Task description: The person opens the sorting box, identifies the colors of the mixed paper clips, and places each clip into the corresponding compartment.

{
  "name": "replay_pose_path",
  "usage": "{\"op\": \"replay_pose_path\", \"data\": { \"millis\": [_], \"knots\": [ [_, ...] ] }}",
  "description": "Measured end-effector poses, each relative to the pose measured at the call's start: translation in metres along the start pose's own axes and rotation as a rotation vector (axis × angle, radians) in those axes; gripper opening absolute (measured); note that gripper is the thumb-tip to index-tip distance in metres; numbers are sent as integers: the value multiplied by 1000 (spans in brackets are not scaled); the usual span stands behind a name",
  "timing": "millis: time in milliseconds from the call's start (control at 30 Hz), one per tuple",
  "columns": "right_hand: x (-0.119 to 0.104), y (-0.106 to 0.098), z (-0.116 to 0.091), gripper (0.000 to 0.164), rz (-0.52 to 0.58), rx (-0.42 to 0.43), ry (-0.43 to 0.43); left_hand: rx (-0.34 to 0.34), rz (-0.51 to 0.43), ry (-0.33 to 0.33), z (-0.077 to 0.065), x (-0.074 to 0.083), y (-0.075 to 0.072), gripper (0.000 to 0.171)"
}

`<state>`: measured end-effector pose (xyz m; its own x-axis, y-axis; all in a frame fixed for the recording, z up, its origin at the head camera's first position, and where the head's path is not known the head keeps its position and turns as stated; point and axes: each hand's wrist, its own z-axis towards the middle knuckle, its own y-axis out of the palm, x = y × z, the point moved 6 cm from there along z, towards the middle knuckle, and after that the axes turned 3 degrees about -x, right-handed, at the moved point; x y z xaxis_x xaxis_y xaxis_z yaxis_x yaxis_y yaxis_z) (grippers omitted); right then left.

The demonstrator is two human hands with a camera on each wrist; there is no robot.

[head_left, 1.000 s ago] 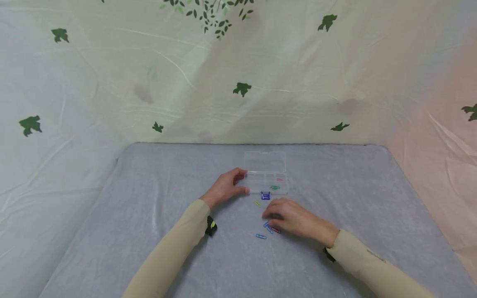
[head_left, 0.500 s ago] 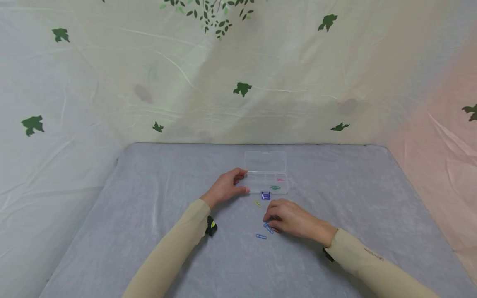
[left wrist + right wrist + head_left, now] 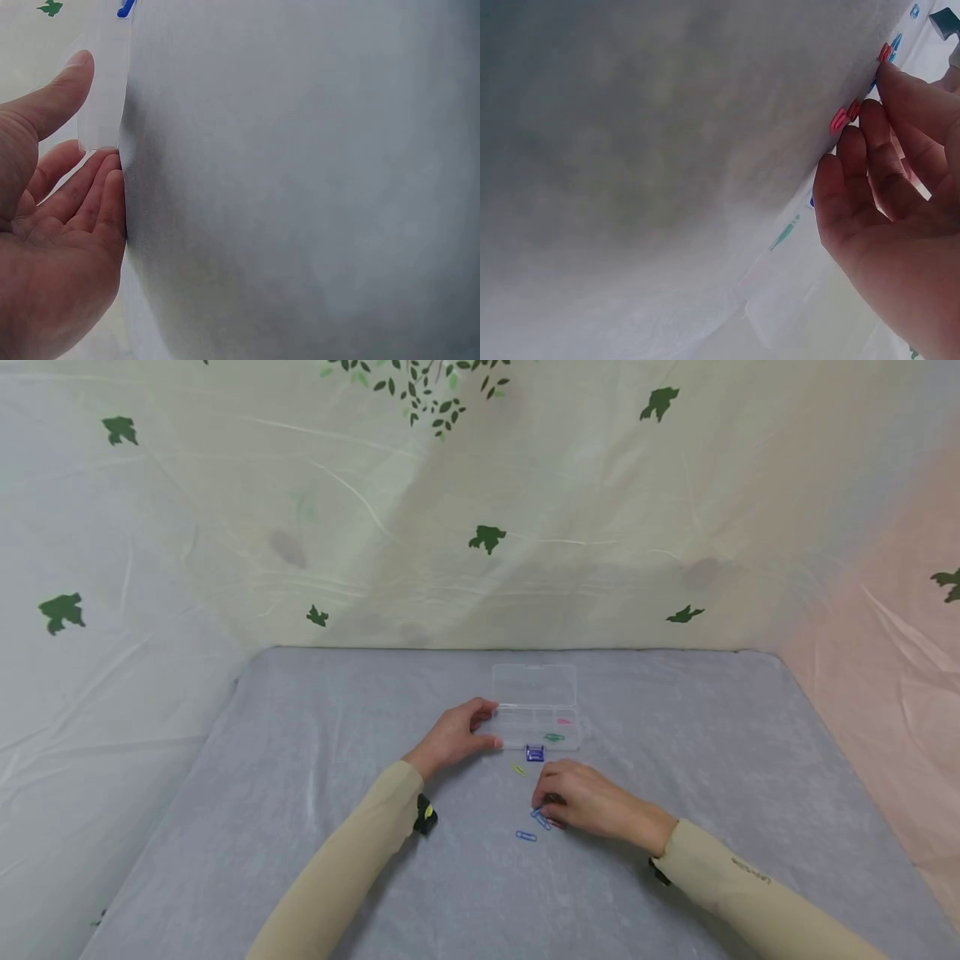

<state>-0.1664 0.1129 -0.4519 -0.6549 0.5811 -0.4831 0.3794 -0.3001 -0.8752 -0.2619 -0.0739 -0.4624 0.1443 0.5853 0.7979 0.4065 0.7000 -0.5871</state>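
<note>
My left hand [image 3: 448, 740] holds the left end of a clear plastic compartment box [image 3: 517, 727], thumb at the front corner and fingers behind. The box's lid [image 3: 534, 685] stands open toward the back, and a blue latch [image 3: 535, 753] sits at its front. Green paper clips [image 3: 553, 737] and pink clips [image 3: 564, 722] lie inside. My right hand [image 3: 596, 802] is down at the loose clips, fingers bent. In the right wrist view its thumb tip meets a red clip [image 3: 885, 52]; a darker red clip [image 3: 853, 110] and a pink clip [image 3: 838, 120] lie at its fingertips. Thumb and fingers stand apart.
A yellow clip [image 3: 519, 769] lies in front of the box. One blue paper clip [image 3: 541, 819] is beside my right thumb, another blue clip [image 3: 527, 837] nearer me. Grey cloth [image 3: 337, 710] covers the table; a pale curtain [image 3: 420, 568] rises behind it.
My right hand has shifted very slightly to the right and its thumb and fingers have drawn closer together, covering more of the red clip. My left hand and the box have stayed put.
</note>
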Motion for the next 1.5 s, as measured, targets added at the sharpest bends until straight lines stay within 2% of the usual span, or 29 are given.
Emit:
{"op": "replay_pose_path", "data": {
  "millis": [367, 700, 900, 1100, 1333, 1500],
  "knots": [
    [-1, 0, 1, 10, 5, -21, 36, 3, -1, 6, 0, 0, 0, 56],
    [-1, -1, 3, 14, 7, -33, 25, 8, 5, 10, 0, 0, 0, 57],
    [0, -4, 2, 18, 87, -41, 46, 5, 6, 7, 1, -1, 0, 57],
    [3, -9, 1, 11, 153, -26, 67, 6, 9, 6, 1, -1, 0, 57],
    [2, -19, 0, 9, 167, 36, 91, 3, 8, -5, 1, -2, 0, 57],
    [0, -28, -3, 6, 251, 63, 102, -4, 6, -15, 0, -1, 0, 58]
  ]
}}
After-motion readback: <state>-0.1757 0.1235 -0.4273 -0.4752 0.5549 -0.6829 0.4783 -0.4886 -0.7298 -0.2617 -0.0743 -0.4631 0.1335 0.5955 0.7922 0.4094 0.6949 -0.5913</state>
